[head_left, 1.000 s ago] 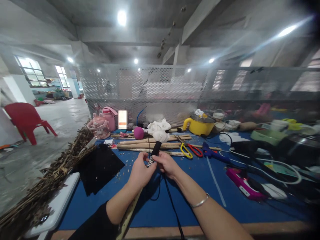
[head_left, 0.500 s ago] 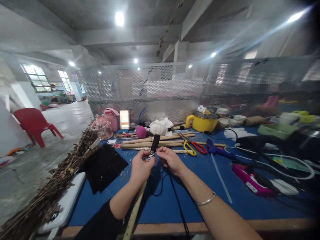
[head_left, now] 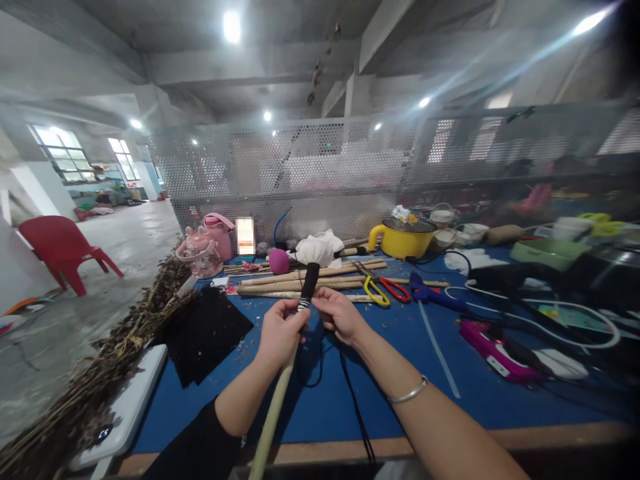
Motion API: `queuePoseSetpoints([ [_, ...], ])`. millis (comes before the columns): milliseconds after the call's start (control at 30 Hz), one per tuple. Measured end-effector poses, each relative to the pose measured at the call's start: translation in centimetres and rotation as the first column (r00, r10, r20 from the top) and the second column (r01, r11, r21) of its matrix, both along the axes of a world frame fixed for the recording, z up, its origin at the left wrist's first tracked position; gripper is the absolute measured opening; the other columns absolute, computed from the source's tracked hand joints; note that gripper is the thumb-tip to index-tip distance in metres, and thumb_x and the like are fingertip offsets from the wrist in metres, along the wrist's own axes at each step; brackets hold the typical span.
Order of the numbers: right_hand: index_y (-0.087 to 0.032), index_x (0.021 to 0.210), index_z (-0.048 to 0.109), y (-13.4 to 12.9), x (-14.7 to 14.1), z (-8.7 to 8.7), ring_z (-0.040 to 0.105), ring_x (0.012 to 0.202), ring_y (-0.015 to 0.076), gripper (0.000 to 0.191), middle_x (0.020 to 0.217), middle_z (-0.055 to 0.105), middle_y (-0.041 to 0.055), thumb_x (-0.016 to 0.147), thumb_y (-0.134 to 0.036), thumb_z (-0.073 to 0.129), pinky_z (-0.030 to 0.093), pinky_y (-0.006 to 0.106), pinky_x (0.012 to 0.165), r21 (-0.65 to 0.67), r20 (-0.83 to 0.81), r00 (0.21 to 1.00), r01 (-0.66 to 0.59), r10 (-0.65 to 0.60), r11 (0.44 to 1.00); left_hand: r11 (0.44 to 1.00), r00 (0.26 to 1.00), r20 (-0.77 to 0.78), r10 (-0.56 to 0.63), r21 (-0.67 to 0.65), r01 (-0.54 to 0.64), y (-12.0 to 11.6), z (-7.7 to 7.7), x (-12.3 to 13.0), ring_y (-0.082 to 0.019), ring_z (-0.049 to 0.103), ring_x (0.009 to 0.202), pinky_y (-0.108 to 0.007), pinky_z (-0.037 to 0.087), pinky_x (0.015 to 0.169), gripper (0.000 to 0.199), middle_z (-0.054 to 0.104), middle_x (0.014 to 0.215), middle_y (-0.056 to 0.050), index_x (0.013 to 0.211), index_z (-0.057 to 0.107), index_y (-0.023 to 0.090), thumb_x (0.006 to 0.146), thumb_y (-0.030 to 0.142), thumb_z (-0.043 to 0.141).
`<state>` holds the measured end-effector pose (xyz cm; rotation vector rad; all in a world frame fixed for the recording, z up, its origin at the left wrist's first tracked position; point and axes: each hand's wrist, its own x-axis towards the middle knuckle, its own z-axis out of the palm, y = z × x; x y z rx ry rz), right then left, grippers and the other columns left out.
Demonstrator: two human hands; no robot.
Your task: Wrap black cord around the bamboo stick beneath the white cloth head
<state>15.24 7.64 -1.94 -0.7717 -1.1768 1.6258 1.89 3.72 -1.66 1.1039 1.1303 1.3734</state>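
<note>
My left hand (head_left: 281, 333) is closed round a pale wooden stick (head_left: 275, 413) that slants up and away from the table's front edge. A black wrap (head_left: 309, 280) covers the stick's upper part, and black cord is wound in spaced turns just below it. Beyond the wrap sits a white cloth bundle (head_left: 319, 247); whether it is fixed to the stick I cannot tell. My right hand (head_left: 340, 315), with a pinch of thumb and fingers, holds the black cord close to the windings. The loose black cord (head_left: 356, 400) hangs down over the blue table.
Behind the hands lie several wooden sticks (head_left: 250, 288), a purple ball (head_left: 279, 261) and scissors (head_left: 375, 292) with yellow handles. A yellow pot (head_left: 407, 241) stands farther back. Black cloth (head_left: 203, 337) lies left, a blue glue gun (head_left: 433, 293) and a magenta power strip (head_left: 495, 353) right.
The stick has turned in my left hand: its dark-spotted side no longer shows. My right hand stays close to the windings with the cord. The whole view has shifted slightly.
</note>
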Motion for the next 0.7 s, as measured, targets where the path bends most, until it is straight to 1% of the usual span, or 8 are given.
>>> queuePoseSetpoints([
  [100, -0.017, 0.089, 0.05, 0.0, 0.3, -0.1, 0.013, 0.034, 0.0008, 0.038, 0.046, 0.04, -0.0107, 0.064, -0.035, 0.071, 0.006, 0.015, 0.031, -0.037, -0.021, 0.991, -0.131, 0.13, 0.991, 0.983, 0.978, 0.138, -0.158, -0.072, 0.169, 0.0, -0.1, -0.1, -0.008, 0.053, 0.048, -0.018, 0.042, 0.041, 0.026, 0.058, 0.065, -0.001, 0.078, 0.054, 0.012, 0.065, 0.033, 0.064],
  [200, -0.015, 0.082, 0.049, 0.1, 0.4, -0.5, 0.014, 0.033, 0.0004, 0.035, 0.044, 0.04, -0.0098, 0.064, -0.037, 0.07, 0.005, 0.016, 0.031, -0.057, 0.028, 0.988, -0.152, 0.153, 0.987, 0.936, 0.95, 0.181, -0.256, -0.198, 0.29, 0.0, -0.3, 0.1, -0.01, 0.058, 0.053, -0.021, 0.046, 0.048, 0.024, 0.06, 0.075, -0.006, 0.08, 0.053, 0.012, 0.072, 0.034, 0.057],
  [267, -0.015, 0.077, 0.048, 0.2, 0.2, -0.8, 0.013, 0.032, 0.0007, 0.034, 0.042, 0.036, -0.0107, 0.064, -0.038, 0.07, 0.004, 0.017, 0.03, -0.05, 0.064, 0.991, -0.117, 0.121, 0.992, 0.951, 0.976, 0.067, -0.207, -0.219, 0.217, -0.2, -0.6, 0.2, -0.011, 0.058, 0.053, -0.024, 0.046, 0.047, 0.03, 0.06, 0.082, -0.007, 0.09, 0.05, 0.014, 0.073, 0.038, 0.056],
  [333, -0.016, 0.076, 0.048, 0.4, 0.0, -1.1, 0.013, 0.032, 0.001, 0.033, 0.042, 0.034, -0.0112, 0.065, -0.039, 0.069, 0.005, 0.017, 0.03, -0.046, 0.092, 0.991, -0.097, 0.101, 0.994, 0.995, 0.987, -0.15, -0.059, -0.085, 0.047, -0.2, -1.0, 0.4, -0.011, 0.057, 0.052, -0.025, 0.045, 0.047, 0.04, 0.058, 0.09, -0.006, 0.099, 0.045, 0.017, 0.069, 0.039, 0.061],
  [400, -0.015, 0.079, 0.05, 0.5, -0.1, -1.3, 0.014, 0.032, 0.0015, 0.033, 0.042, 0.033, -0.0112, 0.066, -0.039, 0.068, 0.006, 0.017, 0.03, -0.039, 0.112, 0.99, -0.086, 0.09, 0.996, 0.989, 0.927, -0.359, 0.109, 0.132, -0.065, -0.3, -1.4, 0.4, -0.01, 0.055, 0.056, -0.024, 0.044, 0.052, 0.042, 0.058, 0.091, -0.005, 0.099, 0.046, 0.019, 0.065, 0.035, 0.065],
  [467, -0.014, 0.081, 0.051, 0.6, -0.2, -1.4, 0.016, 0.033, 0.0017, 0.034, 0.044, 0.036, -0.01, 0.066, -0.04, 0.067, 0.007, 0.017, 0.03, -0.031, 0.133, 0.988, -0.077, 0.081, 0.997, 0.96, 0.844, -0.497, 0.201, 0.273, -0.067, -0.2, -1.7, 0.3, -0.011, 0.055, 0.061, -0.025, 0.043, 0.059, 0.034, 0.06, 0.088, -0.004, 0.094, 0.052, 0.018, 0.064, 0.029, 0.066],
  [567, -0.014, 0.08, 0.051, 0.5, -0.3, -1.5, 0.018, 0.032, 0.0019, 0.034, 0.045, 0.038, -0.0092, 0.066, -0.042, 0.067, 0.009, 0.018, 0.03, -0.018, 0.17, 0.984, -0.054, 0.056, 0.998, 0.949, 0.778, -0.586, 0.225, 0.311, -0.04, 0.0, -1.8, 0.0, -0.012, 0.055, 0.065, -0.025, 0.042, 0.063, 0.027, 0.063, 0.087, -0.004, 0.089, 0.058, 0.018, 0.064, 0.026, 0.065],
  [700, -0.015, 0.078, 0.052, 0.3, -0.4, -1.1, 0.018, 0.03, 0.0027, 0.035, 0.039, 0.033, -0.011, 0.067, -0.044, 0.066, 0.009, 0.019, 0.031, 0.054, 0.192, 0.981, -0.039, 0.028, 0.998, 0.963, 0.817, -0.536, 0.21, 0.26, -0.077, 0.1, -1.1, -0.2, -0.011, 0.053, 0.059, -0.024, 0.042, 0.057, 0.024, 0.063, 0.077, -0.003, 0.083, 0.062, 0.016, 0.062, 0.026, 0.066],
])
